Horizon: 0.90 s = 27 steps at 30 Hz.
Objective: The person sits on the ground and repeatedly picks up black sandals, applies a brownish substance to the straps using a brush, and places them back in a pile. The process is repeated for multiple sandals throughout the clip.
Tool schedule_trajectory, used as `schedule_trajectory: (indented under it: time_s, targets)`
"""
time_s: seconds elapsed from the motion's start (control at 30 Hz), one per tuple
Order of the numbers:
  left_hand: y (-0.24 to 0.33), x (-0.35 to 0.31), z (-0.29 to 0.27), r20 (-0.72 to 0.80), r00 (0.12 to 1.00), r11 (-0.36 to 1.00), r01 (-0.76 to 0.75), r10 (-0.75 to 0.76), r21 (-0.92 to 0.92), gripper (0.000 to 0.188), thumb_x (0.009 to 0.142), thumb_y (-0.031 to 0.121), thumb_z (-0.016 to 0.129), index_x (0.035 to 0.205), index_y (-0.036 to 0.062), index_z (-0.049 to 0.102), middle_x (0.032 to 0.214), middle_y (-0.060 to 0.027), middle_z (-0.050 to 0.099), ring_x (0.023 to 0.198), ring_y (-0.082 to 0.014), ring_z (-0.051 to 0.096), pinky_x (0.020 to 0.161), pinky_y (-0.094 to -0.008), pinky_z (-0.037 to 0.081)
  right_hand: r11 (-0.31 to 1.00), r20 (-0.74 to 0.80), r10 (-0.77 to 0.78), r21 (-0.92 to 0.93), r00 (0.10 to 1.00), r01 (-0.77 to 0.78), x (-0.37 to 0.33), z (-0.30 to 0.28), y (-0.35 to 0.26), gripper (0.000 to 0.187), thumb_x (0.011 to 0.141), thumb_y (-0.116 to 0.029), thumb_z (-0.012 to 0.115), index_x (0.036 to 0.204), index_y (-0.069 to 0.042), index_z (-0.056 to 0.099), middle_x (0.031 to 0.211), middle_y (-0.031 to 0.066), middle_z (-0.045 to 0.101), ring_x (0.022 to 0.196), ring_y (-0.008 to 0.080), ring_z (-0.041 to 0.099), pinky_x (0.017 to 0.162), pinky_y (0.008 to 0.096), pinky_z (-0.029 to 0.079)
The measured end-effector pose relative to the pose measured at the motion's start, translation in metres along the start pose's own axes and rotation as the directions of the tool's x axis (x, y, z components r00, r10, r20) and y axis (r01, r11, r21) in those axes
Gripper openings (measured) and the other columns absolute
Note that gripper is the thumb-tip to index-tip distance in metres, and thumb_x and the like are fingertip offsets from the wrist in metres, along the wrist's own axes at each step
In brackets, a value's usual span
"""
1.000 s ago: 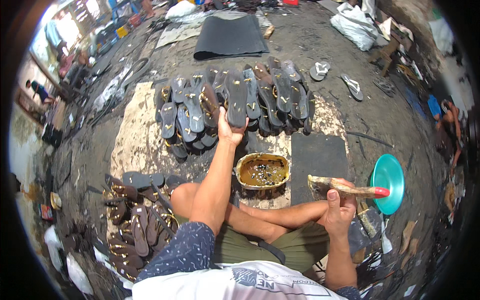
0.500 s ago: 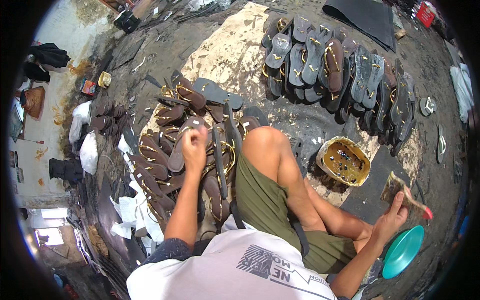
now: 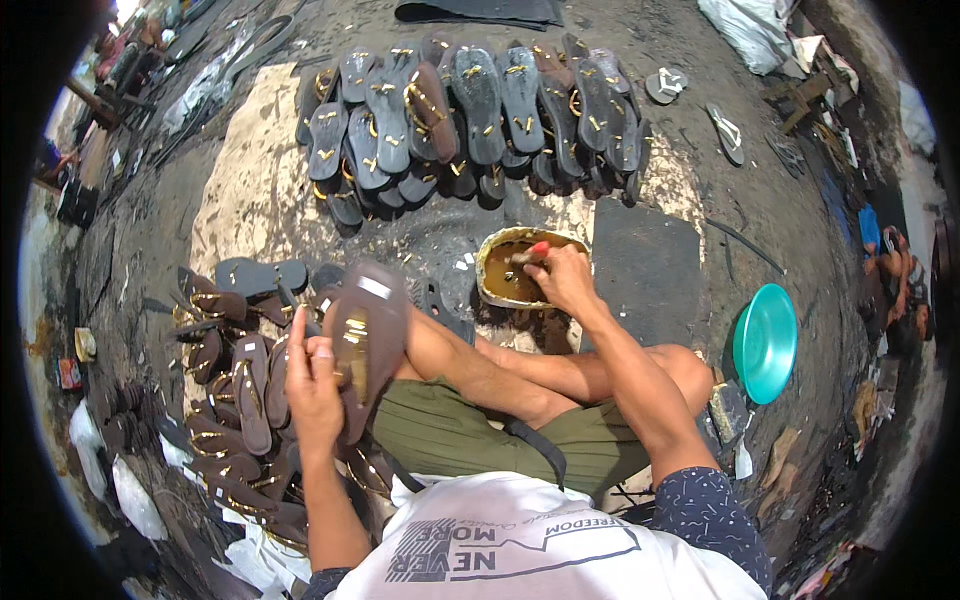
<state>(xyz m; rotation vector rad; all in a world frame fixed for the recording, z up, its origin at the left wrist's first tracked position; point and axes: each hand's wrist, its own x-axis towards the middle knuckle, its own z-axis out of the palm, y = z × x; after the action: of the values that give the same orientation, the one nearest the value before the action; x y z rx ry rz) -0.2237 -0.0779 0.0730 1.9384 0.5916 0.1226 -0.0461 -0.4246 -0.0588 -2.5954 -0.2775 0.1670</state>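
Up in front of my left knee, my left hand [image 3: 316, 390] grips a brown sandal [image 3: 374, 310] with gold strap pieces and a small white label near one end. My right hand [image 3: 563, 280] is closed on a brush [image 3: 538, 250] with a red-tipped handle. Its bristle end is down inside a tub [image 3: 487, 290] of yellow-brown liquid, probably glue, so the bristles are hidden. Beside my left forearm lies a heap of brown sandals [image 3: 252, 400] with gold straps.
Dark soles [image 3: 478, 95] with gold strap ends stand in a crowded row beyond the tub. A black sheet [image 3: 648, 260] lies right of the tub. A turquoise basin [image 3: 766, 345] rests by my right knee. White-strapped slippers [image 3: 726, 135] are at the far right.
My left hand has lifted a sandal from the heap. My right hand has carried the brush from the right side into the tub. The whole view has turned to the right.
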Motion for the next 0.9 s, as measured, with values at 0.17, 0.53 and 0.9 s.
schedule_trajectory:
  time_s: [0.17, 0.53, 0.9]
  targets:
    - [-0.054, -0.016, 0.006, -0.279, 0.893, 0.923, -0.381, 0.352, -0.057, 0.028, 0.105, 0.031, 0.061, 0.108, 0.004, 0.054, 0.126, -0.0156, 0.053, 0.114, -0.0245, 0.055, 0.1, -0.0388, 0.046, 0.555, -0.259, 0.195, 0.824, 0.946, 0.112, -0.024, -0.071, -0.034, 0.023, 0.097, -0.014, 0.074, 0.118, -0.004, 0.073, 0.115, 0.0043, 0.074, 0.104, 0.0125, 0.067, 0.094, 0.0313, 0.055]
    - [-0.005, 0.002, 0.003, 0.078, 0.827, 0.816, -0.561, 0.556, 0.138, 0.058, 0.089, 0.02, 0.079, 0.141, 0.0024, 0.062, 0.149, -0.0214, 0.054, 0.127, -0.0333, 0.057, 0.113, -0.0428, 0.041, 0.67, -0.499, 0.325, 0.721, 0.804, 0.177, -0.061, -0.185, 0.01, 0.03, 0.1, -0.019, 0.071, 0.124, -0.003, 0.064, 0.115, 0.0047, 0.072, 0.101, 0.0144, 0.068, 0.091, 0.0317, 0.055]
    - [0.06, 0.0, 0.132, 0.49, 0.864, 0.283, 0.444, 0.118, -0.85, 0.058, 0.107, 0.055, 0.044, 0.134, 0.0056, 0.057, 0.118, -0.0141, 0.07, 0.099, -0.0254, 0.072, 0.082, -0.0427, 0.061, 0.487, -0.513, -0.22, 0.679, 0.83, 0.549, -0.078, -0.067, -0.147, 0.023, 0.094, -0.01, 0.073, 0.117, -0.007, 0.07, 0.117, 0.012, 0.071, 0.114, 0.0292, 0.066, 0.101, 0.0429, 0.048]
